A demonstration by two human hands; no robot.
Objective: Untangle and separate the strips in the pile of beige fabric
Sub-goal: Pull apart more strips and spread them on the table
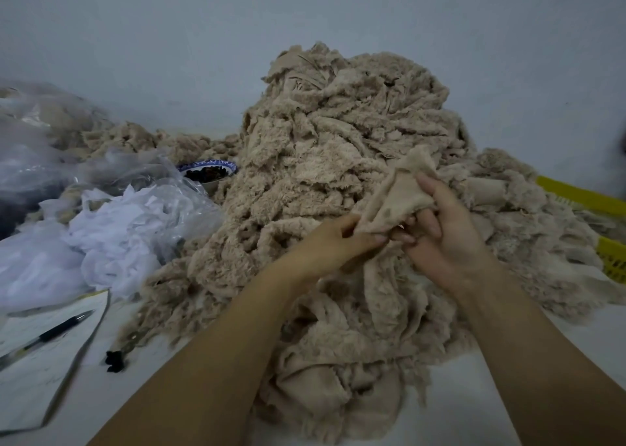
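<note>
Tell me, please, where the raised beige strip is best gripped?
Grip the strip at its lower edge, from the near side, where left hand and right hand pinch it. That edge is bunched narrow, and the upper end stands above the pile, so pulling upward probably suits.
</note>
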